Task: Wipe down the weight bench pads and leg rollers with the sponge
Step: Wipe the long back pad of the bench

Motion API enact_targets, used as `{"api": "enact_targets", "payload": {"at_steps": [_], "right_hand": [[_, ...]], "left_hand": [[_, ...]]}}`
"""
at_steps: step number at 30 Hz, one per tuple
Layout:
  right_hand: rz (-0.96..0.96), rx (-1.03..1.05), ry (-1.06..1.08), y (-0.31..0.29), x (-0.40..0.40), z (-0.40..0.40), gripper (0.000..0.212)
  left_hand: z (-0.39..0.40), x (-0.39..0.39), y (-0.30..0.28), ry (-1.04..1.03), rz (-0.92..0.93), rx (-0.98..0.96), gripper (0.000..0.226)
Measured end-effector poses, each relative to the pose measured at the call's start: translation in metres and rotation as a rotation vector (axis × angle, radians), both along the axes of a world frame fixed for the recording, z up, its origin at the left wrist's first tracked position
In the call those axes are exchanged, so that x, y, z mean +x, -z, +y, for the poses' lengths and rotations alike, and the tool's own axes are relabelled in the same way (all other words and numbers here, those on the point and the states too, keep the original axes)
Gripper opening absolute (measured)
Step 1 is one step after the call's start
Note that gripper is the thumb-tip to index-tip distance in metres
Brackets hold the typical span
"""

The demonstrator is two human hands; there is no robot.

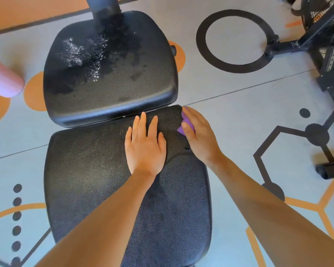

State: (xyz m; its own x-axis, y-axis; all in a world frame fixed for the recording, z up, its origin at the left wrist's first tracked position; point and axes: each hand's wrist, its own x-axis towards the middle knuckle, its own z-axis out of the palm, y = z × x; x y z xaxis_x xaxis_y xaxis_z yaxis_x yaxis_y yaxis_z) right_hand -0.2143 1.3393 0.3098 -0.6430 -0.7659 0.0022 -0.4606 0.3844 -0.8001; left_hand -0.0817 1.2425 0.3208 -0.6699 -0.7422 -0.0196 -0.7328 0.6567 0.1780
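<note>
So nearest the camera you've got the back pad, black and pebbly, running away from the viewer, with both forearms coming in over it. The left hand lies flat on that pad, fingers straight and a bit spread, holding nothing, just pressing down to brace. Just to the right of it, the right hand is curled over the purple sponge, gripping it against the pad's far right corner, right at the edge. Most of the sponge is hidden under the palm, so I can't tell its long axis for sure.

The bit that matters: nearly all the unwiped-looking pad lies left of and nearer than the sponge fingers, so my guess is the next stroke pulls back along the pad's length or sweeps left, and the left hand sits right in that leftward path.

Farther out, past the gap beyond both sets of fingertips, the seat pad has wet, foamy patches on its far half. Leg rollers aren't clearly in view.
</note>
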Motion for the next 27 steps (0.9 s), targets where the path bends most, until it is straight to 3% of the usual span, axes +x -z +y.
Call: {"api": "enact_targets", "payload": {"at_steps": [10,18,27], "right_hand": [[-0.207,-0.089,0.066,-0.003,0.048,0.067,0.055],[-0.109,-0.090,0.016,0.003,0.022,0.033,0.060],[-0.145,-0.178,0.070,0.010,0.084,0.100,0.059]], "left_hand": [[0.001,-0.001,-0.003,-0.006,-0.011,-0.007,0.057],[0.001,0.000,0.001,0.009,-0.008,-0.030,0.053],[0.001,0.000,0.001,0.012,0.009,-0.020,0.049]]}}
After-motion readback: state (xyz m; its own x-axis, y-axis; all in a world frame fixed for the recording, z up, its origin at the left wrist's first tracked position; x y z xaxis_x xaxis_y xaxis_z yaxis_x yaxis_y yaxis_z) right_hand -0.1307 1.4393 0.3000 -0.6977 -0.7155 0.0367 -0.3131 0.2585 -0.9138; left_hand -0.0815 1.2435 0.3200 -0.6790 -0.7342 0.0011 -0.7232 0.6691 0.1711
